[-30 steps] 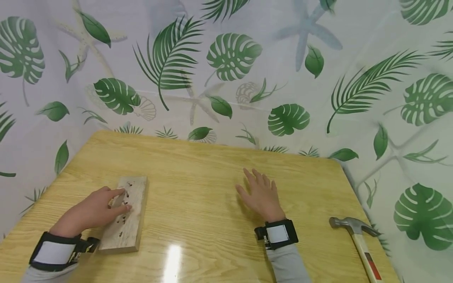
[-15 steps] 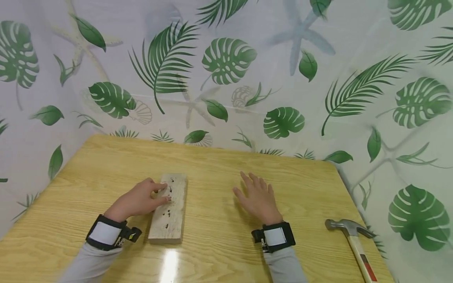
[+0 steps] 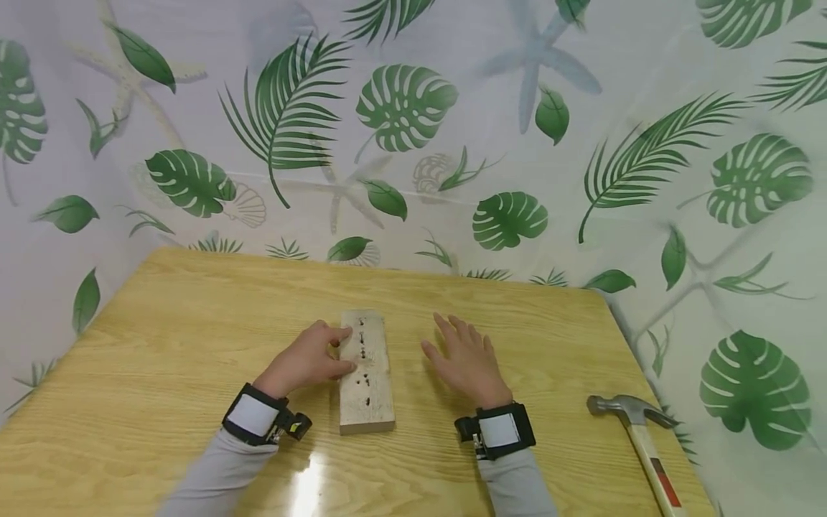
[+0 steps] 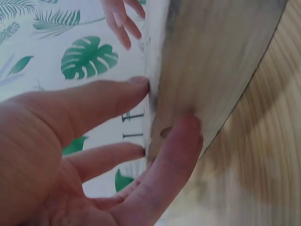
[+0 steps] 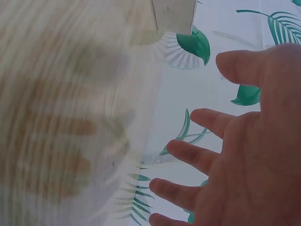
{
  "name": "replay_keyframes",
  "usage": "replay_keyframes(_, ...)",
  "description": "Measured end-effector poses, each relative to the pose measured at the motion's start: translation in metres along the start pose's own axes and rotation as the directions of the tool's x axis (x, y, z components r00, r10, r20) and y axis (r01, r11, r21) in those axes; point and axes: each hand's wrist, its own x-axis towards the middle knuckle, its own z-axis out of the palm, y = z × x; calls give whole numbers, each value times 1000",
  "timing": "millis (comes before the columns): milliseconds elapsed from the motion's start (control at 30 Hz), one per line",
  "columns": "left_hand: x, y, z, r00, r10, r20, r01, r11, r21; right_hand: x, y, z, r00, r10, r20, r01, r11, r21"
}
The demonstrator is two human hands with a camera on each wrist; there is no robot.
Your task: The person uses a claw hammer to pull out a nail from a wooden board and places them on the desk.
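Note:
A pale wooden board (image 3: 365,402) lies flat near the middle of the table, with several small dark holes and marks along its top. Two thin nails (image 4: 133,135) stand out of its top face in the left wrist view. My left hand (image 3: 306,361) grips the board's left side: thumb and index finger touch the top, another finger (image 4: 181,146) presses the side face. To the right of the board, my right hand (image 3: 468,368) is spread with relaxed fingers, holding nothing. The right wrist view shows its palm side and the board's end (image 5: 174,14).
A claw hammer (image 3: 636,424) with a steel head and pale handle lies at the table's right edge. The wood-grain table (image 3: 194,345) meets a leaf-printed cloth (image 3: 413,172) along its back and sides.
My left hand has slid the board to the right, from the table's left side to near the middle. The right hand has stayed about where it was.

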Motion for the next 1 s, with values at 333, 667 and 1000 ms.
replay_keyframes(333,9,24,15,996,-43,-78,41,999,-28,-1,-3,0,1000,-2,4,2,1000,9)
replay_keyframes(667,18,26,28,993,-28,-113,28,1000,-2,-1,2,-7,1000,-5,-4,5,1000,9)
replay_keyframes(1000,15,24,29,994,-47,-96,40,997,-66,-9,3,-35,998,-26,-58,25,999,-31)
